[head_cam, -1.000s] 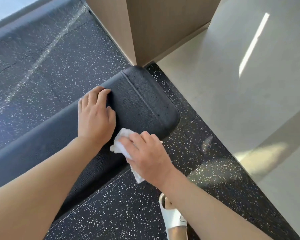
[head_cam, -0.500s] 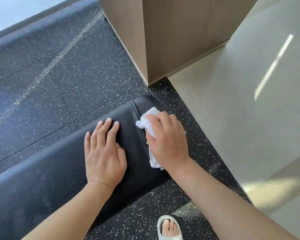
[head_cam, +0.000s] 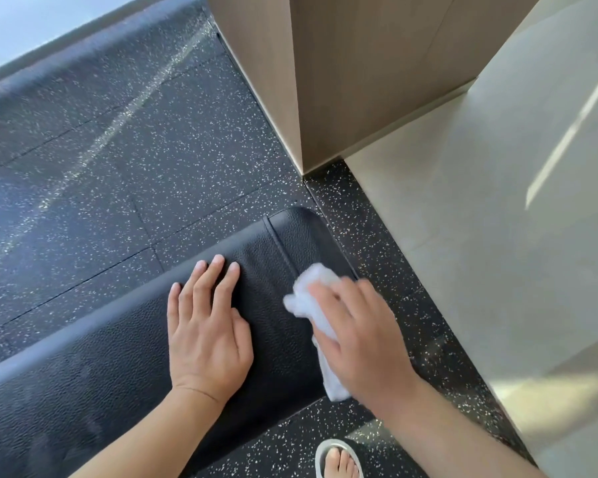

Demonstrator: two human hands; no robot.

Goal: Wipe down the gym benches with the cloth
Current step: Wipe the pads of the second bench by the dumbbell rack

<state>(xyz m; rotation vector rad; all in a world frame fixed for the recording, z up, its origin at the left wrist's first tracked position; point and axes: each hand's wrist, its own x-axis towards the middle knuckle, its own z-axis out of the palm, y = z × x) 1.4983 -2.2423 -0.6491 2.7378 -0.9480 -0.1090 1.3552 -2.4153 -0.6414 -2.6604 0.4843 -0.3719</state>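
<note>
black padded gym bench on speckled rubber floor, beside a wood-panelled column. white cloth bunched under the right hand, whose fingers curl over it. left hand lies flat, fingers together, just beside.

Bench pad: black, pebbled grain. Cloth: white. Floor: black, white-speckled. Column: tan woodgrain. Sandal: white.

The left hand lies flat, fingers spread, on the black padded bench. Beside it, the right hand presses a crumpled white cloth onto the bench near its rounded end, above the speckled floor.
</note>
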